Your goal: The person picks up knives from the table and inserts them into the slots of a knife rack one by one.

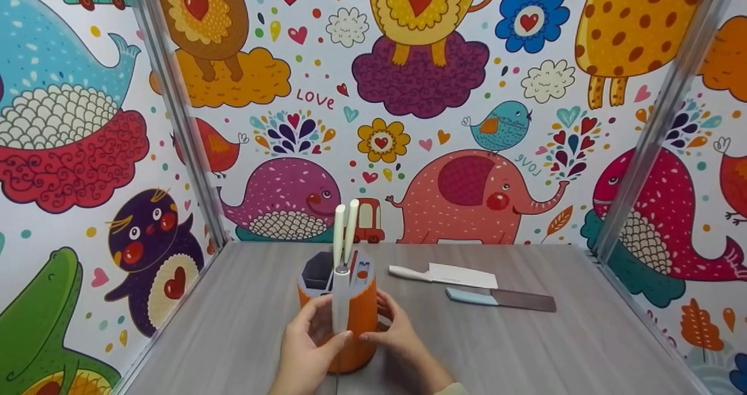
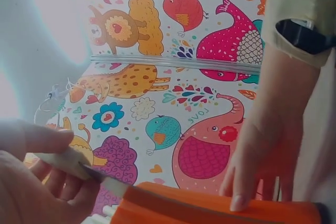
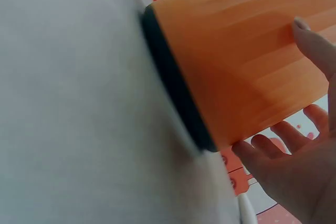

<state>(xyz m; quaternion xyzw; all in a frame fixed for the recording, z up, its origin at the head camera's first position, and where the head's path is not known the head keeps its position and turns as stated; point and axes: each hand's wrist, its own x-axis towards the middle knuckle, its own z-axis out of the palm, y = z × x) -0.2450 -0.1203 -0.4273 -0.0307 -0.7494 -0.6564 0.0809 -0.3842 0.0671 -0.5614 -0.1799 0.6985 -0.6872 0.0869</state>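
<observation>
An orange knife holder point(image 1: 365, 325) with a grey slotted top and dark base stands on the table before me. Two pale handles point(image 1: 339, 234) rise from its top. My left hand point(image 1: 306, 339) grips a knife by its whitish handle point(image 2: 68, 161), in front of the holder. Its thin blade point(image 2: 105, 177) points down along the holder's near side in the head view. My right hand point(image 1: 402, 334) holds the holder's right side, thumb on the near face point(image 3: 241, 61) and fingers round the far side. The knife's tip is out of sight.
Right of the holder lie a white-handled cleaver point(image 1: 464, 275) and a blue-handled knife with a dark blade point(image 1: 525, 300). Cartoon-printed walls point(image 1: 373, 97) with metal corner posts point(image 1: 181, 109) enclose the grey wooden table point(image 1: 251, 301).
</observation>
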